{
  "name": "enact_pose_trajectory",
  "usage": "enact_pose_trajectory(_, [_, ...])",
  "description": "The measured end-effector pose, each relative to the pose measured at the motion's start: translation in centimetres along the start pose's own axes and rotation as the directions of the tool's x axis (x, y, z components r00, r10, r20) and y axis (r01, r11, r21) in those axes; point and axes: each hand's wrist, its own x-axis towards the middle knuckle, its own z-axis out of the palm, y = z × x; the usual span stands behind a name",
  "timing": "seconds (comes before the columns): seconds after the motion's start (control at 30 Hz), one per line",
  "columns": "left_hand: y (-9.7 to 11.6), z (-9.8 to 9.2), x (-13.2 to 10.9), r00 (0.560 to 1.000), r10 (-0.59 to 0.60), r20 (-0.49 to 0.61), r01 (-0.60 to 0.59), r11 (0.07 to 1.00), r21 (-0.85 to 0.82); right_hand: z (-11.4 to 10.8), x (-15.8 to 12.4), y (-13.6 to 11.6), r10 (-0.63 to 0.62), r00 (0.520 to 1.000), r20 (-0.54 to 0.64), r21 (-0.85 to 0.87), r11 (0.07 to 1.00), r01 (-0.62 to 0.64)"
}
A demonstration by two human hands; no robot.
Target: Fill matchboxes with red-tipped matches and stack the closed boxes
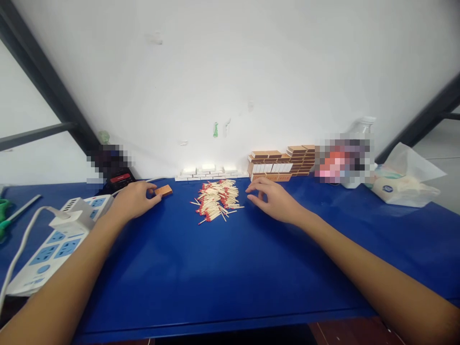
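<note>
On the left side of the blue table, my left hand (134, 199) pinches the near end of a small brown matchbox (164, 190) between thumb and fingers. A loose heap of red-tipped matches (215, 199) lies in the middle. Just right of the heap hovers my right hand (271, 197), its fingers curved and apart, holding nothing that I can see. Behind the heap, white matchbox trays (210, 172) stand in low rows along the wall. Brown matchbox sleeves (273, 165) are stacked to their right, several with white ends facing me.
A white power strip (53, 254) with a plugged-in charger (74, 215) and cable lies at the left, near green scissors (4, 223). A clear bottle (362, 127) and a pack of tissues (402, 187) stand at the back right. Dark metal bars frame both sides.
</note>
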Motion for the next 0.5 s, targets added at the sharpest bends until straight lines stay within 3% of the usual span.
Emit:
enact_pose_trajectory(0.33, [1.0, 1.1, 0.2, 0.996, 0.068, -0.057, -0.070, 0.997, -0.039, -0.3, 0.1, -0.2, 0.000, 1.000, 0.002, -0.005, 1.000, 0.000])
enact_pose_trajectory(0.5, [2.3, 0.7, 2.1, 0.984, 0.097, -0.151, -0.106, 0.993, -0.057, -0.3, 0.1, -0.2, -0.001, 1.000, 0.004, -0.002, 1.000, 0.001])
